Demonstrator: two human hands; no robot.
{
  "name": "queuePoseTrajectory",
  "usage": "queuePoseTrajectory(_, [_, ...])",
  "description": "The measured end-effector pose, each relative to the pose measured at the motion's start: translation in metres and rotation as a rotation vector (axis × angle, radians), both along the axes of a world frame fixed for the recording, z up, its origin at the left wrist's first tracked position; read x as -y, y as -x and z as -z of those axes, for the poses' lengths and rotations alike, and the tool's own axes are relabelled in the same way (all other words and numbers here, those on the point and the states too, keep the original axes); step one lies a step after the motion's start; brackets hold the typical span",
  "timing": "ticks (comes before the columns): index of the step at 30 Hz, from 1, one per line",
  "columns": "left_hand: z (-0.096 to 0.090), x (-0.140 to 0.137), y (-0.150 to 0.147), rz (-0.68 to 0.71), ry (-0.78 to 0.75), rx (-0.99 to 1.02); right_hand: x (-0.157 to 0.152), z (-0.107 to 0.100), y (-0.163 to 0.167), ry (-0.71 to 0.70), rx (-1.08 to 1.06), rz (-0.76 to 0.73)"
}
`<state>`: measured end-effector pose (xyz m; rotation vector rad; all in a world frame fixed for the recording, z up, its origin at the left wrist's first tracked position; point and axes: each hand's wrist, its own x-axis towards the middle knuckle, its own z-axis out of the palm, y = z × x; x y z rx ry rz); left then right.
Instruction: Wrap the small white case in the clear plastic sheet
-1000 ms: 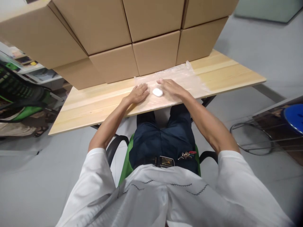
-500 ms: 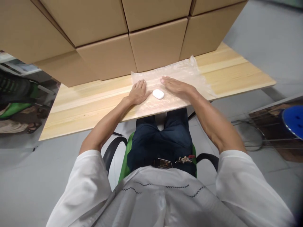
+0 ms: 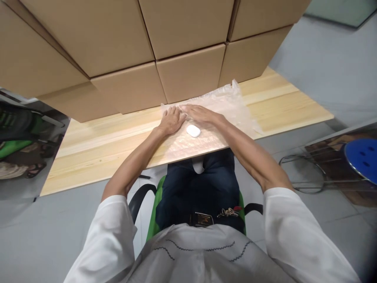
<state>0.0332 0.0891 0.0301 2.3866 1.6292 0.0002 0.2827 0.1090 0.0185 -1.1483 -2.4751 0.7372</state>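
A small white object with rounded edges (image 3: 193, 131) is placed on a thin, translucent plastic sheet (image 3: 235, 110), near the middle of the table. To the left of it and a little farther, the left hand (image 3: 172, 120) is laid flat on the sheet, with the fingers stretched and nothing gripped. On the far side of the object, the right hand (image 3: 202, 114) is extended toward the left, its fingers straight and held together, also with nothing gripped. The fingertips of the right hand are brought close to the left hand; whether they are touched together cannot be told. The sheet is spread over the light wooden table (image 3: 118, 141). At the far side, brown cardboard boxes (image 3: 191, 74) are stacked. At the right, beyond the table, a blue stool (image 3: 362, 157) is seen.
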Motion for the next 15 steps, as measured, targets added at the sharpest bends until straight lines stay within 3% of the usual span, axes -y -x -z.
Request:
queuePoseTrajectory(4, [0.019, -0.007, 0.011, -0.012, -0.040, -0.035, -0.012, 0.009, 0.000, 0.068, 0.107, 0.044])
queuePoseTrajectory(9, [0.035, -0.011, 0.026, 0.004, -0.081, -0.023, -0.018, 0.018, -0.057, 0.005, 0.192, 0.192])
queuePoseTrajectory(15, [0.033, -0.006, 0.032, 0.026, -0.075, -0.008, -0.022, 0.026, -0.111, -0.054, 0.239, 0.298])
